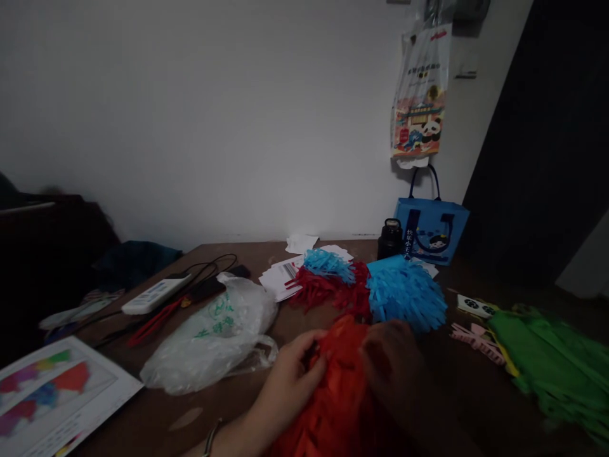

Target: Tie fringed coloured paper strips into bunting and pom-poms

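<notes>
Red-orange fringed paper (340, 387) fills the lower middle of the head view, between my two hands. My left hand (297, 374) pinches its left side near the top, thumb and fingers together. On the other side, my right hand (392, 365) has its curled fingers on the paper's upper right; it is dim and slightly blurred. Just beyond lie dark red fringe (354, 292), a small light blue fringed piece (328, 263) and a larger blue fringed bunch (406, 295).
A crumpled plastic bag (223, 336), power strip (155, 294) and printed sheet (71, 393) lie left on the brown table (257, 254). Green fringed paper (552, 362) and a pink hair clip (478, 343) are right. A black bottle (390, 240) and blue bag (435, 231) stand behind.
</notes>
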A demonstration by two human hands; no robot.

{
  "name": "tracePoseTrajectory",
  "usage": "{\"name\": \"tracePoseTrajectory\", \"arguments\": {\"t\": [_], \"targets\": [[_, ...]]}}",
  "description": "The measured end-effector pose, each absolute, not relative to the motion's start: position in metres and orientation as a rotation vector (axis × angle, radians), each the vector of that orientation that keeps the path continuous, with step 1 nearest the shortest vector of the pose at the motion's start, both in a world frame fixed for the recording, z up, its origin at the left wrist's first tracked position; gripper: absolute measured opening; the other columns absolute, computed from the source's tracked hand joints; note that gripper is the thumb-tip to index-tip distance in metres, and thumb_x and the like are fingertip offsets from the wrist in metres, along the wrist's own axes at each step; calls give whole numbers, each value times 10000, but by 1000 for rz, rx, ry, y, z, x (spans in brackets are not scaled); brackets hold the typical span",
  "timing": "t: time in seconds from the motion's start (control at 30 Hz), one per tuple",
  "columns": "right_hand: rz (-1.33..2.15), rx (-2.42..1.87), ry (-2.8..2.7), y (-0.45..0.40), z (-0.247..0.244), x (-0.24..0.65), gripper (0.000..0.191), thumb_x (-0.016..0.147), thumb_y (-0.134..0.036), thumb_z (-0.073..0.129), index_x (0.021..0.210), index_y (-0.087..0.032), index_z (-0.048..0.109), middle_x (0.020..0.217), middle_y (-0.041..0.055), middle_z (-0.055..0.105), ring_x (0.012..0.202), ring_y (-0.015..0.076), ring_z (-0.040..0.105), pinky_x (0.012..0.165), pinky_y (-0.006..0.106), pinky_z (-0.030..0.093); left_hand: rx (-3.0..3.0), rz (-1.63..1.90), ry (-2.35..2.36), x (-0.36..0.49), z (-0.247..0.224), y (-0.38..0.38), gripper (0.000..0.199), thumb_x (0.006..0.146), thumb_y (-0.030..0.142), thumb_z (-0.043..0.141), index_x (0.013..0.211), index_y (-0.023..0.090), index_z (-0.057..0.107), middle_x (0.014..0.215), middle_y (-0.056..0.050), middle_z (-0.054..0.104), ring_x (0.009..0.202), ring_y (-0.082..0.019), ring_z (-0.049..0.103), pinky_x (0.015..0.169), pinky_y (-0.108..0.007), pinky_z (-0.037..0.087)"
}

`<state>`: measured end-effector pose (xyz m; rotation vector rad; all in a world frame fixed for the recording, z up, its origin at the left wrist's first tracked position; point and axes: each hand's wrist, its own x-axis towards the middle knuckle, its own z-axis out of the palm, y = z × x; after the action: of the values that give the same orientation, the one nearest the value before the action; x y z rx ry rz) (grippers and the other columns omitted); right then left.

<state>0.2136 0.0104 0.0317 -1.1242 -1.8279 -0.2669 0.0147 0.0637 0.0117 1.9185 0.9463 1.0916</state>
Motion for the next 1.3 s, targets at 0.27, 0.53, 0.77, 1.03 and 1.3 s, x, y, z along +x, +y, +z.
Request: {"name": "tracePoseTrajectory", "arguments": {"t": [0.27,0.53,0.77,1.03,1.3], "targets": [[-372,-1300,-1842,8,20,202,480,810,-241,623,1249,-170,440,1086,128,649,940,279,603,827,422,447,2090,1088,990,23,23,53,232,867,232,527,1032,172,679,971,-80,731,816,-215,670,720,-299,527],[-464,-1232,-1786,16,30,218,226,867,-81,450,963,-198,617,937,68,684,868,226,612,828,410,412,2434,1157,891,24,15,51,333,877,147,508,1199,217,554,1130,-83,676,1012,-213,652,881,-327,530],[-52,-1300,-1595,3,43,230,182,876,-197,441,897,-214,621,898,57,699,853,214,625,742,325,459,2638,1262,914,24,12,52,518,855,118,547,1336,239,400,1324,-130,489,1223,-271,499,996,-440,473],[100,-1376,-1522,3,43,234,207,873,-232,428,883,-210,633,877,47,691,826,206,628,714,304,443,2744,1538,875,29,12,45,234,854,44,520,1022,205,542,1060,-80,485,946,-213,518,792,-339,486],[83,-1345,-1559,6,40,235,212,888,-207,413,859,-206,624,910,56,689,876,215,623,762,318,435,2816,1401,954,30,29,52,167,881,112,502,969,190,621,1128,-109,521,1017,-253,520,847,-387,457]]}}
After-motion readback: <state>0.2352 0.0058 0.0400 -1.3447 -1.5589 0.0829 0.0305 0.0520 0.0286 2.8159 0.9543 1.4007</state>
